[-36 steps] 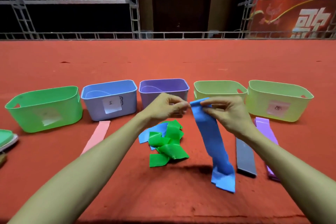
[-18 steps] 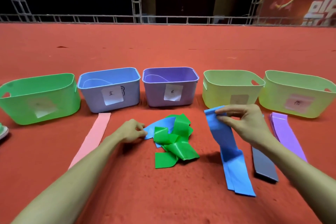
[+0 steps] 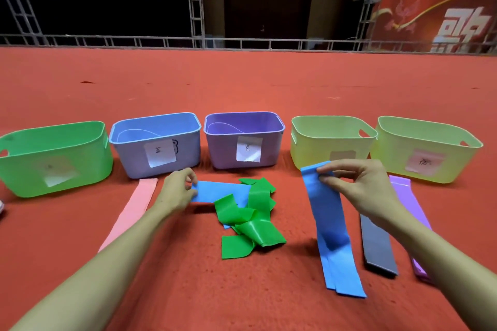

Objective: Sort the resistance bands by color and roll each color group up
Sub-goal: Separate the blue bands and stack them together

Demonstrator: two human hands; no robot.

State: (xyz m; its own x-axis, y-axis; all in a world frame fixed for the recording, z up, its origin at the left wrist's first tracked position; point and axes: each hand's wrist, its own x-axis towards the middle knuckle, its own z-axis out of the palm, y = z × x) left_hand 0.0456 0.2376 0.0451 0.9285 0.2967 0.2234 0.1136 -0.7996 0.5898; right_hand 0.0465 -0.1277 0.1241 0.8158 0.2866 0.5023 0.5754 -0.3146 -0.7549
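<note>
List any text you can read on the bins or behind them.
Nothing reads clearly enough to quote.
Blue bin label: handwritten mark, too blurred.
Purple bin label: same.
Far-right bin label: same.
Green bin label: no legible writing.
Red banner: large white characters, cut off, unreadable.

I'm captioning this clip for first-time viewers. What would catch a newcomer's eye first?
Probably the long blue band pinched by the right hand at centre right, hanging down to the red floor. Next, the tangle of green bands in the middle, where the left hand grips a second blue band. Behind them stands a row of five pastel bins.
</note>
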